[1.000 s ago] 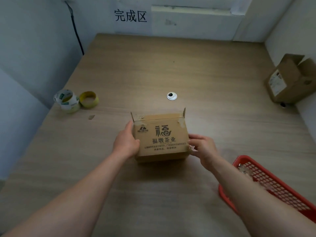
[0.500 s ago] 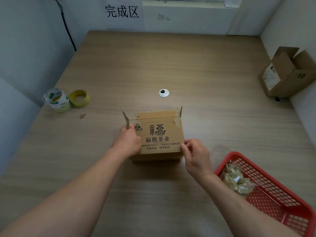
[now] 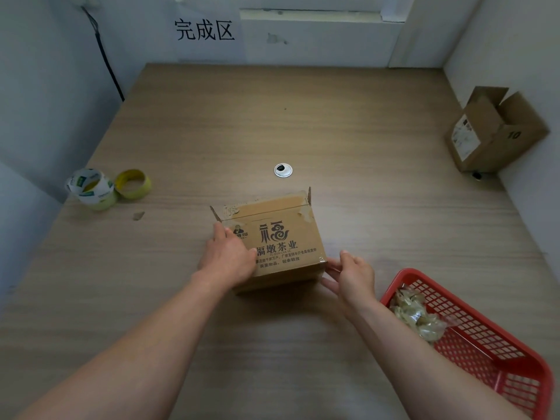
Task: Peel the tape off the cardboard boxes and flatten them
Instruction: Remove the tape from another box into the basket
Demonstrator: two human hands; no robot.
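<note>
Nearest, at lower right, a red plastic mesh basket (image 3: pixel 497 386) holds a wad of crumpled clear tape (image 3: pixel 416 318). Both bare forearms reach forward over the pale wood-grain table (image 3: pixel 363 122). The left hand (image 3: pixel 227 256) clasps the left edge of a small brown cardboard box (image 3: pixel 285 237) printed with black characters, its thumb on the printed face and its fingers over the side. The right hand (image 3: pixel 353 277) has its fingers spread and nearly straight, their tips against the box's near right corner. The box stands on the table centre, tilted slightly, with two short flaps upright at its far corners. Beyond it lies a round silver cable grommet (image 3: pixel 283 170). At the left edge sit a white printed tape roll (image 3: pixel 90 189) and, touching it, a yellow tape roll (image 3: pixel 133 183), with a small torn scrap (image 3: pixel 138 215) nearby. Far right, an open brown carton (image 3: pixel 494 131) leans against the wall. A paper sign (image 3: pixel 204 30) hangs on the rear wall.
</note>
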